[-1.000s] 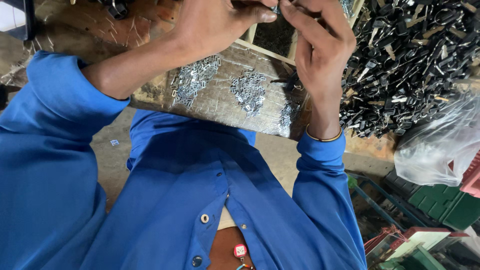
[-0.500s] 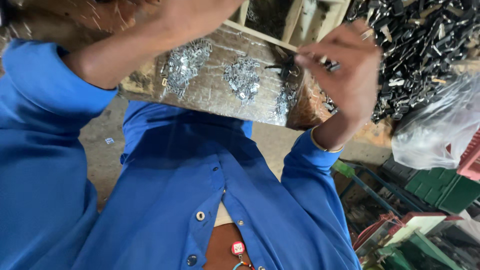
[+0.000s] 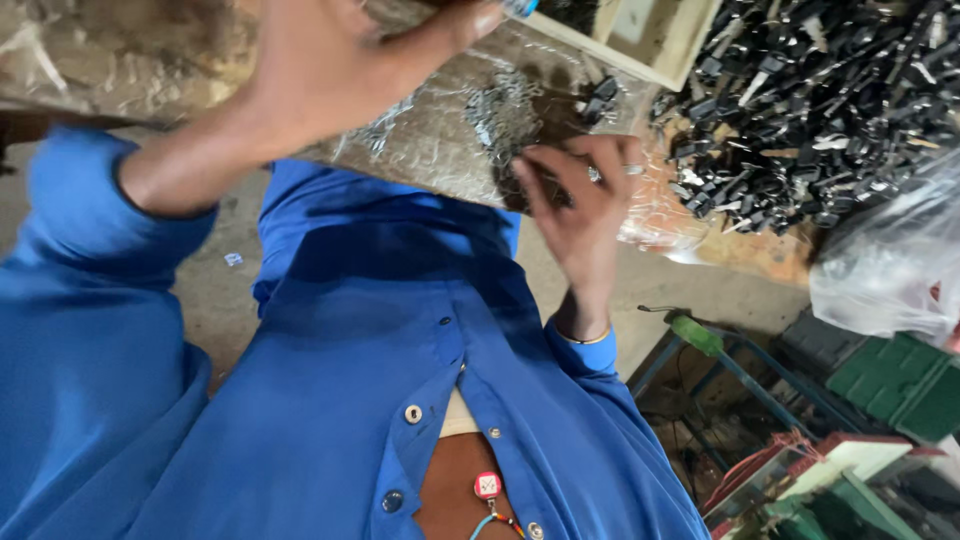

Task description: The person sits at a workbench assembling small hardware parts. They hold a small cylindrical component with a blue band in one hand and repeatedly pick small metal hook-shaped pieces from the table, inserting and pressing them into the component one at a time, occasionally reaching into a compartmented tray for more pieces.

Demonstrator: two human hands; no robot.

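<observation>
here two hands work over a plastic-covered board (image 3: 440, 150). the left hand (image 3: 330, 70) is raised, fingers pinched on one small blue-tipped piece (image 3: 520, 7) at the top edge. the right hand (image 3: 580, 200) hovers half open, palm showing, holding nothing, over two heaps of small silvery metal bits (image 3: 495, 110). one big pile of black parts (image 3: 810, 110) lies to the right.

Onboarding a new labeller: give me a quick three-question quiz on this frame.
1. True or false: the right hand reaches among the small silvery metal parts on the plastic-covered bench.
2. What lies heaped at the upper right? A) black metal pieces B) red bricks C) folded cloth
3. Fill in: the left hand is raised, pinching a small ____-coloured item at its fingertips.

Key: 1 true; 2 A; 3 blue
</observation>
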